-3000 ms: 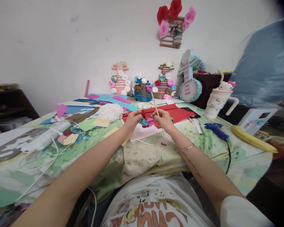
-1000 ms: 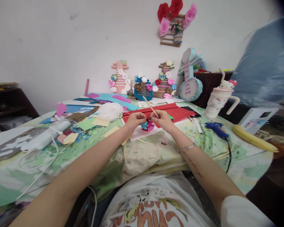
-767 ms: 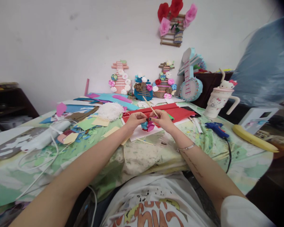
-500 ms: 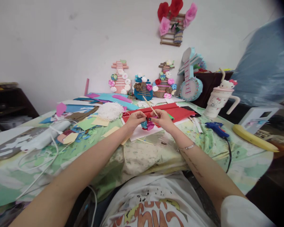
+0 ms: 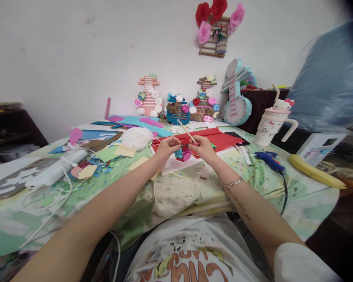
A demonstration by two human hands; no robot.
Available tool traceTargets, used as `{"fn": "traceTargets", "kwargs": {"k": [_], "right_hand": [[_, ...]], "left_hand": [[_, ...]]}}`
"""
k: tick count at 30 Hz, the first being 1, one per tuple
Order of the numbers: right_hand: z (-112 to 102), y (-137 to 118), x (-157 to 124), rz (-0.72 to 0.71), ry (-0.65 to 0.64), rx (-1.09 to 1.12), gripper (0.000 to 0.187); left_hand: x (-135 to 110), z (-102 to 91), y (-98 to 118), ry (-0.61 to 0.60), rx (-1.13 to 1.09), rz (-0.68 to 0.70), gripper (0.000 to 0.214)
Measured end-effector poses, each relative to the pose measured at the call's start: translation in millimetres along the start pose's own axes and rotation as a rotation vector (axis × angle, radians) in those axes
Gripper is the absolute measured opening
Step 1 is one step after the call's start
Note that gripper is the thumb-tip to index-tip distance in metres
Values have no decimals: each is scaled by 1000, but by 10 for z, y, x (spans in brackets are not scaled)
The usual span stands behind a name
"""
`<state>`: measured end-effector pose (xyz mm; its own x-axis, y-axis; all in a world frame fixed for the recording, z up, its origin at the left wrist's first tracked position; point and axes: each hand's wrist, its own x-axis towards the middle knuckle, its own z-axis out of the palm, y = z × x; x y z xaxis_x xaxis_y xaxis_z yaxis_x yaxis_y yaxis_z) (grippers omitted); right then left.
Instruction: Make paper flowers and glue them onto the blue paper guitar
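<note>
My right hand (image 5: pixel 205 149) is closed around a thin wooden stick (image 5: pixel 186 129), which points up and to the left. My left hand (image 5: pixel 168 149) is pinched shut just left of it, the fingertips of both hands nearly meeting. What the left fingers grip is too small to make out. Directly beneath the fingertips are a crumpled blue paper flower (image 5: pixel 179 154) and a magenta one (image 5: pixel 187 154), with a bit of red between them. Behind the hands, red crepe paper (image 5: pixel 223 140) lies over a white sheet (image 5: pixel 171 166).
A blue glue gun (image 5: pixel 267 159) and a banana (image 5: pixel 314 172) lie at right, near a white tumbler (image 5: pixel 269 127). White string (image 5: pixel 137 138), paper scraps and a power strip (image 5: pixel 59 166) are at left. Flower-decorated paper instruments (image 5: pixel 178 111) lean against the wall.
Both thumbs have shifted slightly, and the fingertips have risen a little off the paper flowers, which show more now. The stick stays in the right hand.
</note>
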<state>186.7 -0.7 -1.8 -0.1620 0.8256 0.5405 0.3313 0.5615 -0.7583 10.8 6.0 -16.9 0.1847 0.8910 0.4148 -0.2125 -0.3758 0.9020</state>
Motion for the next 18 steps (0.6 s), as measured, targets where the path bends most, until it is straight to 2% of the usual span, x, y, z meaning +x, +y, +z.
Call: {"fn": "traceTargets", "kwargs": {"k": [6, 18], "right_hand": [[-5, 17, 5, -16, -6, -23, 19], [8, 38, 12, -14, -12, 46, 20]], "left_hand": [[4, -23, -12, -13, 15, 39, 33], [37, -59, -68, -18, 54, 6, 38]]}}
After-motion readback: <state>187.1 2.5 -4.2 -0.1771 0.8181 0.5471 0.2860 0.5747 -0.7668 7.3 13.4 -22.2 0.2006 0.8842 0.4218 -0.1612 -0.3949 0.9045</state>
